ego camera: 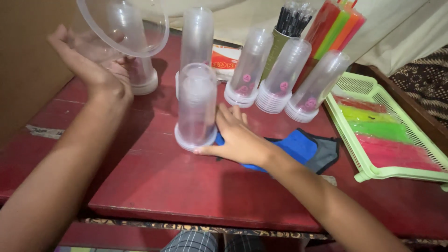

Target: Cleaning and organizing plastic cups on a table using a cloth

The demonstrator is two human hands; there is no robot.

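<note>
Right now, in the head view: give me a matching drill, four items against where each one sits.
Items:
1. single clear cup
2. cup stack
3. blue cloth
4. green tray

Places:
A. at the table's right edge, coloured ice pops inside
B. raised in the left hand
C. under the right hand's wrist
D. upside down on the red table, right hand at its base

Pairs: 1-B, 2-D, 3-C, 4-A

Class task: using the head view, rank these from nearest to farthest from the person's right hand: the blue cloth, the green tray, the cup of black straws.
Measured from the right hand:
1. Blue cloth, directly under and beside the hand, touching it.
2. Green tray, off to the right at the table's edge.
3. Cup of black straws, at the back of the table.
</note>
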